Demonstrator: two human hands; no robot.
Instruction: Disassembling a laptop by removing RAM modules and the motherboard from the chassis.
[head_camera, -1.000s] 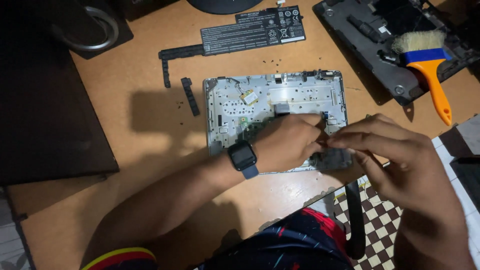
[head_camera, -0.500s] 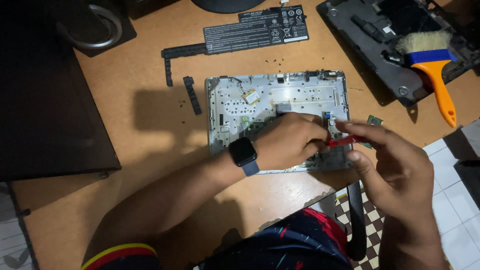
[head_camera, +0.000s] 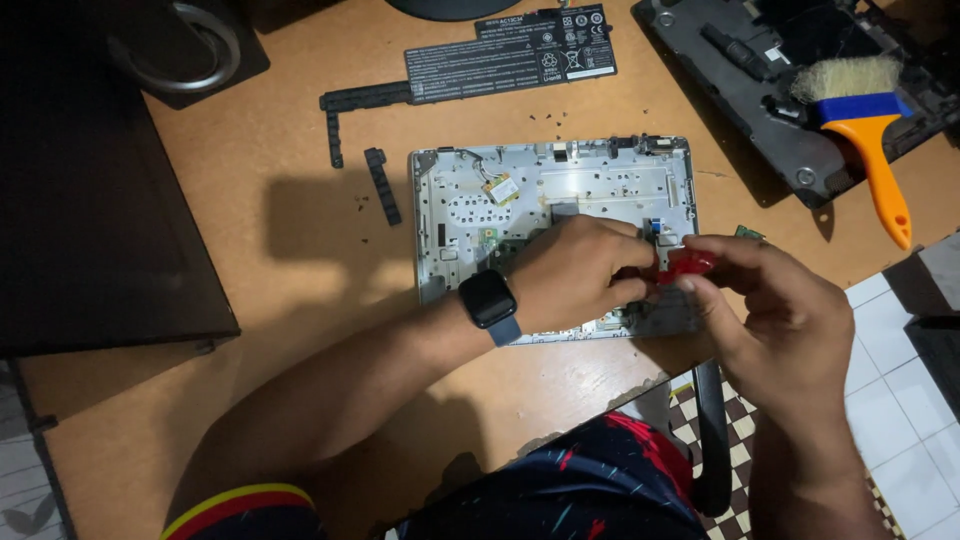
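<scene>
Silver opened laptop palmrest shell (head_camera: 560, 190) lies inside-up on the tan wooden worktop (head_camera: 300, 250), long axis running left-right across the view, near edge toward the person. Left hand (head_camera: 575, 275), dark smartwatch (head_camera: 489, 300) on the wrist, rests on the lower middle of the shell, fingers curled down onto it; can't tell if they pinch anything underneath. Right hand (head_camera: 775, 310) is at the shell's right near corner, fingers closed around a small red-handled tool (head_camera: 685, 265). The tool's handle lies roughly horizontal, with its left end toward the left hand's fingertips; the tip is hidden between the two hands. The two hands are just beside each other, almost touching at the tool.

Around it:
- flat black rectangular battery pack (head_camera: 510, 55) beyond the shell, long axis left-right, slightly tilted
- black L-shaped plastic strip (head_camera: 350, 105) left of the battery, short black bar (head_camera: 382, 185) just left of the shell
- small dark screws (head_camera: 545, 118) scattered between battery and shell
- black laptop bottom cover (head_camera: 760, 90) at far right, angled, with an orange-handled brush with a blue ferrule and pale bristles (head_camera: 865, 120) lying on it, handle pointing toward the near right
- dark flat panel (head_camera: 90, 220) covering the left of the worktop
- small green circuit board (head_camera: 748, 233) just off the shell's right edge, mostly hidden behind the right hand
</scene>
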